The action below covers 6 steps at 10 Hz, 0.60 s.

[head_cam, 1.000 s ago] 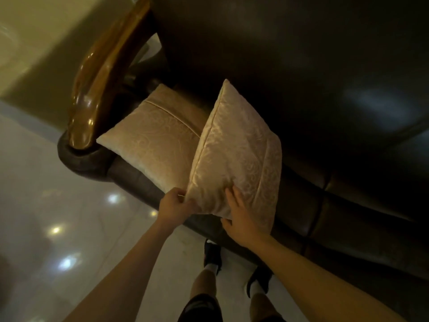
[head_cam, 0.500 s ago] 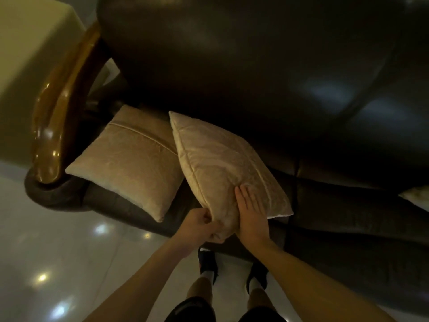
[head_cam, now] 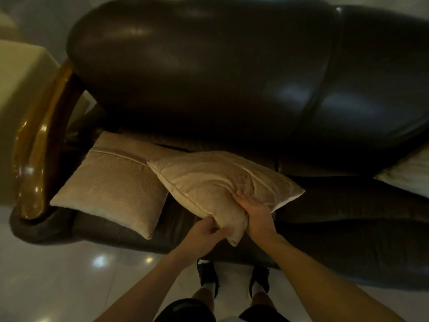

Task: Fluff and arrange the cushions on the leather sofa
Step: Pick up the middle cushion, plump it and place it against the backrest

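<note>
A dark brown leather sofa (head_cam: 209,73) fills the view. A beige patterned cushion (head_cam: 216,180) lies tilted over the seat, its near corner held between both hands. My left hand (head_cam: 205,231) grips that corner from below and the left. My right hand (head_cam: 254,212) presses flat on the cushion's top near the same corner. A second beige cushion (head_cam: 109,184) lies flat on the seat at the left end, against the armrest, and the held cushion overlaps its right edge.
A glossy wooden armrest (head_cam: 34,145) curves along the sofa's left end. A pale third cushion (head_cam: 408,173) shows at the right edge on the seat. Shiny tiled floor (head_cam: 58,275) lies in front; my feet stand close to the sofa's front edge.
The held cushion has swung from standing nearly upright to lying tilted low over the seat, and it has shifted right. Both hands kept hold of its near corner.
</note>
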Tool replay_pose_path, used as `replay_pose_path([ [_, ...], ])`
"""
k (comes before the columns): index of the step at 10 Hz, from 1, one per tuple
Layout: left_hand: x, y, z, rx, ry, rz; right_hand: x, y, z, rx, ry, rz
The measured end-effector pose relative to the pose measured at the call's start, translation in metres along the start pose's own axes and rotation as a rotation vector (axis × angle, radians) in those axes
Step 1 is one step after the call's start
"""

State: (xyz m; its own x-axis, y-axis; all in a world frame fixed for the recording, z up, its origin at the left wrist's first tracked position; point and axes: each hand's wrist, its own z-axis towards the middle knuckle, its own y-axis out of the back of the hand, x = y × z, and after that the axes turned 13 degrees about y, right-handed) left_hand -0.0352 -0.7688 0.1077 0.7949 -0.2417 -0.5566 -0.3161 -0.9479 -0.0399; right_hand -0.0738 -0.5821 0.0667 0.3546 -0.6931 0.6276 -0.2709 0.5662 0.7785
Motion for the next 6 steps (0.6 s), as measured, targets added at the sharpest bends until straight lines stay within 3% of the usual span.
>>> replay_pose_path([
  [1,-0.004,0.003,-0.001,-0.002,0.014,0.021,0.001,0.02,-0.001,-0.116,-0.019,0.099],
  [3,-0.01,0.033,0.012,-0.214,-0.003,-0.178,0.018,0.086,0.001,-0.304,-0.094,0.057],
  [5,-0.031,0.053,0.014,-0.261,-0.049,-0.304,0.025,0.162,0.004,-0.431,-0.232,0.15],
  [6,-0.043,0.059,0.016,-0.276,-0.085,-0.345,0.032,0.197,0.0,-0.51,-0.205,0.241],
])
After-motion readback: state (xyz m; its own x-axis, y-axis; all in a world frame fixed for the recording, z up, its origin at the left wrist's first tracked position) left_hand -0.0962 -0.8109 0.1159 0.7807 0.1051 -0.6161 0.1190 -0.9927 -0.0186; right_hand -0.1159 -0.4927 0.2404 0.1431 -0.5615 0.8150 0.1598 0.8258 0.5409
